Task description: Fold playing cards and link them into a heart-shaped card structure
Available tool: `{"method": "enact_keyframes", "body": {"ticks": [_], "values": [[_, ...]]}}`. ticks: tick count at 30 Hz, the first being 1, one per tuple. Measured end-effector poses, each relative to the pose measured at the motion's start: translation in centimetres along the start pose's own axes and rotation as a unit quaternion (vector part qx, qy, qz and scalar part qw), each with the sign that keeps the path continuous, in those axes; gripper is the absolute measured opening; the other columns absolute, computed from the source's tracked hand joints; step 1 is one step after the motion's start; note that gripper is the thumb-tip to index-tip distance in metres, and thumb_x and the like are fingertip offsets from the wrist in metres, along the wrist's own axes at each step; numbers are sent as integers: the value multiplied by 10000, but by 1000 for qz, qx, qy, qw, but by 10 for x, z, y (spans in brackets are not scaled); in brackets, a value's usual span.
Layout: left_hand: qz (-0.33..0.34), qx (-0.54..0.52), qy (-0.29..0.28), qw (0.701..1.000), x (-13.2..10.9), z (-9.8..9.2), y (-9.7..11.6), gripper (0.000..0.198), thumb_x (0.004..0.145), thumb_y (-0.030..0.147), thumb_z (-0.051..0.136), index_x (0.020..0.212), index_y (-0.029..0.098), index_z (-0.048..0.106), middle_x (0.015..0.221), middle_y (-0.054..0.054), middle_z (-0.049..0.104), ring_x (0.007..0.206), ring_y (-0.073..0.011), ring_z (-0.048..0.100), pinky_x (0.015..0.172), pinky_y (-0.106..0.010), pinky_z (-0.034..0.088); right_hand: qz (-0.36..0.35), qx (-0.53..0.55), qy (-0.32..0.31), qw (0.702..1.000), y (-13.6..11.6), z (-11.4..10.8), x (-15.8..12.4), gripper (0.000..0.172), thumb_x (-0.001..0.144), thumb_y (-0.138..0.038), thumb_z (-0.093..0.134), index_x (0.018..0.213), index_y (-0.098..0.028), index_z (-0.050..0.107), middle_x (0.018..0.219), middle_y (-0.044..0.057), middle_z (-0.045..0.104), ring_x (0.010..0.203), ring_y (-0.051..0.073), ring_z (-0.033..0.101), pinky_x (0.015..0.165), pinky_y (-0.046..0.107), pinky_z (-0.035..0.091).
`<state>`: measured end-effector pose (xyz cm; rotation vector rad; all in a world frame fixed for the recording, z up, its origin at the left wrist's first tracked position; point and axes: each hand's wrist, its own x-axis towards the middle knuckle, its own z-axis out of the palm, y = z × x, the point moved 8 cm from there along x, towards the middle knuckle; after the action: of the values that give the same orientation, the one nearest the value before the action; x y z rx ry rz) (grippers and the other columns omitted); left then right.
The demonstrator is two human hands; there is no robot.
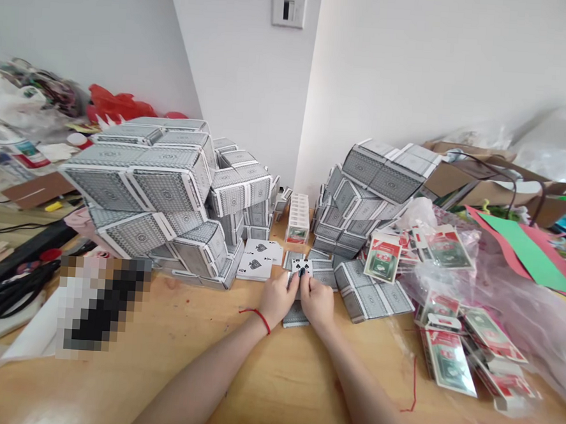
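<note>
Between the fingertips of both hands are playing cards (303, 264), faces up with black spades showing. My left hand (278, 295), with a red string round its wrist, is closed on their left side. My right hand (318, 298) is closed on the right side, thumbs close together. Face-down patterned cards (296, 316) lie on the table beneath the hands. To the left of my left hand sits a pile of ace of spades cards (255, 261). The exact number of cards held cannot be made out.
Tall stacks of structures made from folded cards stand left (145, 184) and right (376, 179). A clear case (298, 219) stands between them. Red-green card boxes (449, 360) and plastic wrap (513, 277) lie right. Black scissors (23, 292) lie left on the wooden table (184, 334).
</note>
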<state>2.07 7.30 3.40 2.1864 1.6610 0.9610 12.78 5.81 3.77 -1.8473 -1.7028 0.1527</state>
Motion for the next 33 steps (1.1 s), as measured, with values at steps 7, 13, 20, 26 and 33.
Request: {"method": "enact_keyframes", "body": {"ticks": [7, 13, 20, 26, 33], "values": [[32, 53, 31, 998, -1, -6, 7, 339, 845, 308, 363, 586, 166, 530, 470, -21, 561, 412, -103, 478, 433, -240, 203, -10, -96, 13, 995, -7, -6, -1, 564, 881, -370, 267, 486, -134, 594, 450, 100, 601, 382, 122, 509, 421, 234, 183], [16, 23, 39, 999, 0, -10, 4, 378, 830, 312, 370, 496, 165, 471, 421, -18, 499, 380, -98, 405, 434, -254, 161, -8, 1, 15, 1000, -8, -6, -2, 567, 875, -384, 260, 418, -152, 502, 400, 67, 542, 347, 109, 436, 418, 238, 180], [-75, -262, 0, 962, 2, -3, -6, 424, 842, 364, 279, 461, 177, 303, 416, 28, 356, 408, -77, 328, 419, -216, 226, 137, 413, -61, 898, 9, 17, -6, 535, 784, -557, 345, 391, -195, 325, 323, -27, 356, 314, 76, 300, 344, 222, 184], [-138, -412, -21, 900, -2, 5, -9, 444, 796, 472, 325, 467, 174, 318, 433, 33, 352, 412, -72, 328, 403, -204, 269, 190, 540, -96, 814, 1, 25, -12, 548, 742, -582, 403, 360, -194, 346, 272, -34, 337, 267, 72, 277, 298, 219, 173], [-124, -400, -10, 908, -10, -5, -5, 453, 782, 501, 356, 477, 168, 326, 451, 29, 361, 430, -69, 327, 397, -197, 258, 172, 534, -97, 822, 1, 24, -14, 538, 744, -548, 449, 366, -183, 336, 291, -45, 328, 290, 52, 259, 320, 211, 153]]}}
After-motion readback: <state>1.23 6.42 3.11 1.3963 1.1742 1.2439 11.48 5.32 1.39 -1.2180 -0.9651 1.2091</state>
